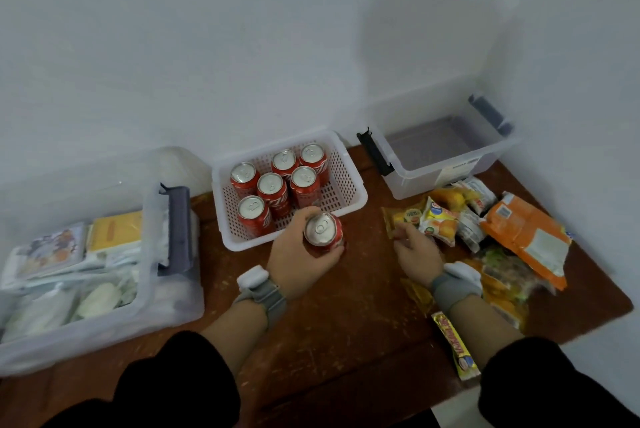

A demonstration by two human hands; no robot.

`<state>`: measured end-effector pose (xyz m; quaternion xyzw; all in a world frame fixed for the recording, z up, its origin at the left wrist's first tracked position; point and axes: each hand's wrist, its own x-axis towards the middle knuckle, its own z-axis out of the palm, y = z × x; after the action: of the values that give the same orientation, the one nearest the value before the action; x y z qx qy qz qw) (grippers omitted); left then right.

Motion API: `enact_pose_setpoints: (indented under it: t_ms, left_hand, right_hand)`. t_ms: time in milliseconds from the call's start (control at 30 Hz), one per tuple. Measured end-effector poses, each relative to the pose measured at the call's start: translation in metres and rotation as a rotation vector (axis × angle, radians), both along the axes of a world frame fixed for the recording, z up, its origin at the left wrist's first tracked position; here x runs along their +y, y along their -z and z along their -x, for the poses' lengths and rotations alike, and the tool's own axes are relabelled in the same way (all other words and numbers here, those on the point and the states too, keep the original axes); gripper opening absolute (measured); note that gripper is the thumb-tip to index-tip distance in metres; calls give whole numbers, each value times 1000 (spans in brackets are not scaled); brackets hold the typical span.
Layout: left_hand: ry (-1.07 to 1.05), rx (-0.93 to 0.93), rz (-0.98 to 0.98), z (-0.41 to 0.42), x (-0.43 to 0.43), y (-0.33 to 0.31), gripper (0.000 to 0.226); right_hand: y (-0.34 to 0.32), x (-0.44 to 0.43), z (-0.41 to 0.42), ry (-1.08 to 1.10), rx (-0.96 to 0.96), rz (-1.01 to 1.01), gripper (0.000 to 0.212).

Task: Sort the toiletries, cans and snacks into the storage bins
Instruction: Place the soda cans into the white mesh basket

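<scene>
My left hand (304, 259) grips a red soda can (323, 232) upright, just in front of the white perforated basket (349, 200), which holds several more red cans (273, 190). My right hand (415, 252) reaches into the snack pile and pinches a yellow-orange snack packet (398, 219) at its near edge. More snack packets (440, 219) and a large orange bag (526, 237) lie to the right. A clear bin (408, 181) at the back right has nothing in it. The clear bin (166, 310) on the left holds toiletry packs (69, 254).
The brown wooden table (346, 323) ends near the right wall and at my body. A yellow candy bar (455, 346) lies by my right forearm. White walls close the back and right. Both wrists wear grey bands.
</scene>
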<state>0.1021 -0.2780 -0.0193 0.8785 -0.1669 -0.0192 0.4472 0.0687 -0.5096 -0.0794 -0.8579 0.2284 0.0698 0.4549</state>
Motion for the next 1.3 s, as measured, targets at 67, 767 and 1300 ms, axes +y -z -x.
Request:
enact_pose_setpoints:
  t_ms: [67, 767, 1300]
  left_hand:
    - [-55, -89, 27, -16, 3, -12, 62]
    - [-242, 18, -351, -82, 11, 40, 74]
    - [-240, 27, -739, -81, 0, 32, 77]
  right_hand:
    - [-5, 9, -19, 3, 2, -103, 51]
    - [2, 31, -77, -112, -183, -94, 69]
    - [-24, 45, -56, -132, -150, 17, 67]
